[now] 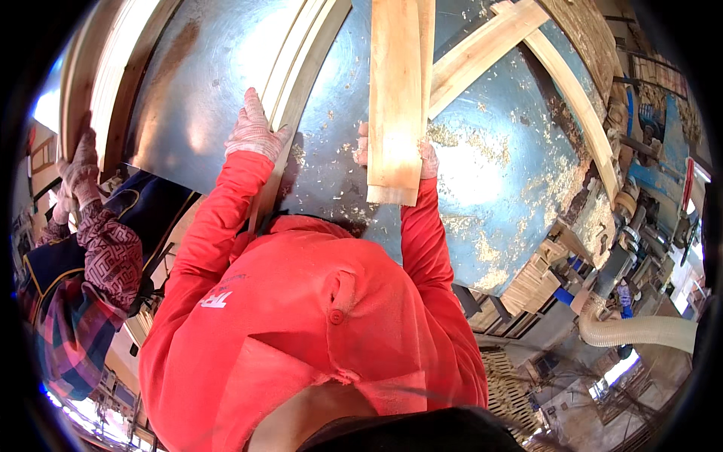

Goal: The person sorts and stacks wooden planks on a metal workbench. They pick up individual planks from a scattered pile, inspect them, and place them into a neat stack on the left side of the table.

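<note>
My left hand (254, 129), in a pale knit glove, lies along the left side of a bundle of long wooden strips (297, 71). Its fingers are stretched out, with the thumb apart and over the wood. My right hand (428, 160), gloved too, is wrapped round a flat light wooden board (395, 113) from beneath. Fingertips show at the board's left edge and the rest of the hand at its right; the palm is hidden. A second narrow board (427, 45) lies beside or under that one, running out at the top.
A metal tabletop (331, 162) carries scattered wood shavings. Boards cross (486, 53) at the upper right, one curving down the table's right side (580, 105). At the left, a co-worker's gloved hand (81, 169) touches upright boards (113, 68). A ribbed hose (640, 333) hangs at right.
</note>
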`<state>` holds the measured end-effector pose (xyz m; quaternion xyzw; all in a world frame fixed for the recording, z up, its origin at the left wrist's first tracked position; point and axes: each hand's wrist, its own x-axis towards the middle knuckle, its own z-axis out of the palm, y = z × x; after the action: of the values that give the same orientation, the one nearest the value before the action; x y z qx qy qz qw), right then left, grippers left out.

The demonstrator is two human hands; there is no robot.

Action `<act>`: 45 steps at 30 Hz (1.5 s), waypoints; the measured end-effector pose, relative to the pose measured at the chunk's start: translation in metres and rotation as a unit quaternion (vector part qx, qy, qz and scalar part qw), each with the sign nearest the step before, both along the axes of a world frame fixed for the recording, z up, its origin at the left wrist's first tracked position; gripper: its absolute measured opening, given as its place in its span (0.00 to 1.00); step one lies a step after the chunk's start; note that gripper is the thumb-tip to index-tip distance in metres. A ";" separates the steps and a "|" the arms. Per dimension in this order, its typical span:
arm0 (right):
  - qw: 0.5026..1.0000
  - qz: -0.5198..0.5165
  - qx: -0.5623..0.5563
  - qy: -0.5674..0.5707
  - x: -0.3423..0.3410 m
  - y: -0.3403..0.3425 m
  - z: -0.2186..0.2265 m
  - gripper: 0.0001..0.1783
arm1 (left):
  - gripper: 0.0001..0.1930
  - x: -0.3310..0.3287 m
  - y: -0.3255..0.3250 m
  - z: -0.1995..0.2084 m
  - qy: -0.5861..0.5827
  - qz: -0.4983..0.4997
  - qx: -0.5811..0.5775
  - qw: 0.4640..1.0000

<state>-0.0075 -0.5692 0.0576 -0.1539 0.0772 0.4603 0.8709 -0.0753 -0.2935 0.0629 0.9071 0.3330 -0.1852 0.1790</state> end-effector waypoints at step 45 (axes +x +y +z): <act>0.561 0.139 -0.760 -0.297 0.095 0.040 0.052 0.18 | 0.35 0.027 -0.069 -0.049 -0.172 0.148 -0.451 0.863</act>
<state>0.0876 -0.5289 0.1096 -0.8958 0.1131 0.2745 0.3307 -0.0487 -0.3629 0.0141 0.6848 0.3071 -0.1272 0.6485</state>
